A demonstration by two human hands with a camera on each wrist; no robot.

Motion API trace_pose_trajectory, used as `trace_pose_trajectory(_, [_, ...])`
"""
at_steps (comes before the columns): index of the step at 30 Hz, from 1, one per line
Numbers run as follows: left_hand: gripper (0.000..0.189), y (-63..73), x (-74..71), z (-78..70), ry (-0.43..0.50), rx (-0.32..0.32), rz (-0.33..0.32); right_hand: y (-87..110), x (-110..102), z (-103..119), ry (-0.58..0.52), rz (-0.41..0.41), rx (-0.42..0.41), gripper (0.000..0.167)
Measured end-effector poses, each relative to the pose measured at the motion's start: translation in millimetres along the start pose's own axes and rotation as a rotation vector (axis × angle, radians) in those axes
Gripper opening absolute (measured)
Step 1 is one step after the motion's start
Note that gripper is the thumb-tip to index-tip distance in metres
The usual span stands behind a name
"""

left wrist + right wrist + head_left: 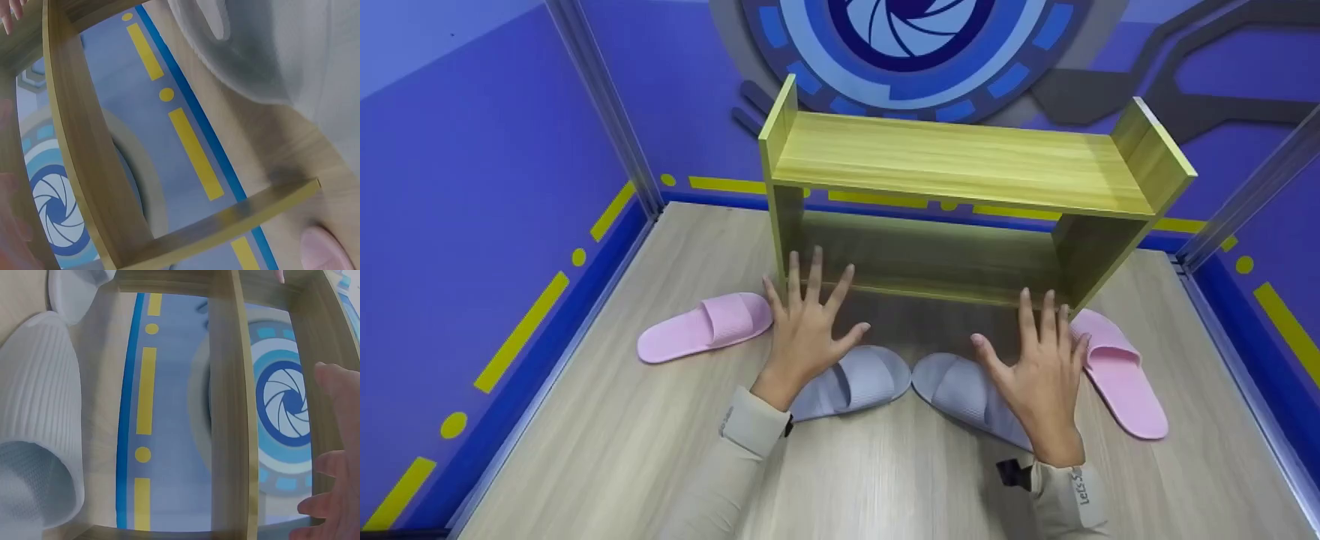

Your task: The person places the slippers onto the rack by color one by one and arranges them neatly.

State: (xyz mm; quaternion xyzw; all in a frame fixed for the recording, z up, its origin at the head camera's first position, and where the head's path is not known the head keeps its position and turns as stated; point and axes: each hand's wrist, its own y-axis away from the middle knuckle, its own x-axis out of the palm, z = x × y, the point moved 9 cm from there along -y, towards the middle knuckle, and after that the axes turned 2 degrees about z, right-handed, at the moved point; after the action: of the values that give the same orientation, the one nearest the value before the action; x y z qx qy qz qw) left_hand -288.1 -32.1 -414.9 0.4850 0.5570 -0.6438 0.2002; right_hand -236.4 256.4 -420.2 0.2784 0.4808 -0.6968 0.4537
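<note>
Both hands are held out with fingers spread, and neither holds anything. My left hand (808,330) is over the left grey slipper (874,381), near the rack's lower left corner. Over the right grey slipper (960,390) is my right hand (1044,375), partly hiding it. The grey slippers' toes meet or nearly meet. A pink slipper (705,328) lies to the left of the left hand. Another pink slipper (1125,375) lies right of the right hand, its toe by the rack's side panel. Behind the hands stands a two-tier wooden rack (960,161), its shelves bare.
Blue printed walls (495,225) with metal corner posts (607,97) enclose the wood-look floor (847,480) at left, back and right. The rack stands close to the back wall. Small dark pieces (1014,474) stick out at the cuffs.
</note>
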Motion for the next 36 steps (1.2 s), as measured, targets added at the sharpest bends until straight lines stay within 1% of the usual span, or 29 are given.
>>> trace_pose_trajectory(7, [0.077, -2.6, -25.5, 8.0, 0.103, 0.067, -0.15, 5.8, -19, -13, -0.23, -0.189, 0.003, 0.072])
trace_pose_trajectory(11, [0.078, -5.6, -42.7, 16.4, 0.182, 0.091, -0.248, 9.4, -28, -23, -0.373, -0.266, 0.013, 0.061])
trace_pose_trajectory(14, [0.078, -10.6, -56.0, 25.6, 0.26, 0.094, -0.308, 11.7, -33, -34, -0.444, -0.294, 0.058, 0.057])
trace_pose_trajectory(17, [0.078, -17.0, -67.2, 37.0, 0.342, 0.092, -0.35, 15.0, -38, -47, -0.489, -0.325, 0.131, 0.054])
trace_pose_trajectory(20, [0.075, -23.2, -74.9, 49.0, 0.426, 0.082, -0.361, 19.3, -42, -62, -0.523, -0.352, 0.208, 0.052])
trace_pose_trajectory(22, [0.073, -27.5, -79.0, 55.8, 0.475, 0.071, -0.35, 22.1, -42, -72, -0.525, -0.352, 0.253, 0.051])
trace_pose_trajectory(25, [0.071, -36.0, -84.4, 64.0, 0.553, 0.053, -0.321, 26.1, -42, -87, -0.531, -0.329, 0.313, 0.051])
trace_pose_trajectory(28, [0.07, -45.4, -89.1, 69.6, 0.625, 0.045, -0.292, 29.8, -40, -103, -0.552, -0.288, 0.369, 0.052])
trace_pose_trajectory(31, [0.068, -54.4, -92.2, 74.1, 0.699, 0.042, -0.271, 33.1, -38, -119, -0.574, -0.269, 0.408, 0.055])
trace_pose_trajectory(33, [0.067, -60.2, -93.7, 77.6, 0.746, 0.037, -0.263, 34.4, -37, -127, -0.594, -0.276, 0.414, 0.057])
trace_pose_trajectory(36, [0.065, -68.3, -96.8, 84.7, 0.809, 0.012, -0.265, 35.8, -38, -138, -0.612, -0.288, 0.418, 0.059])
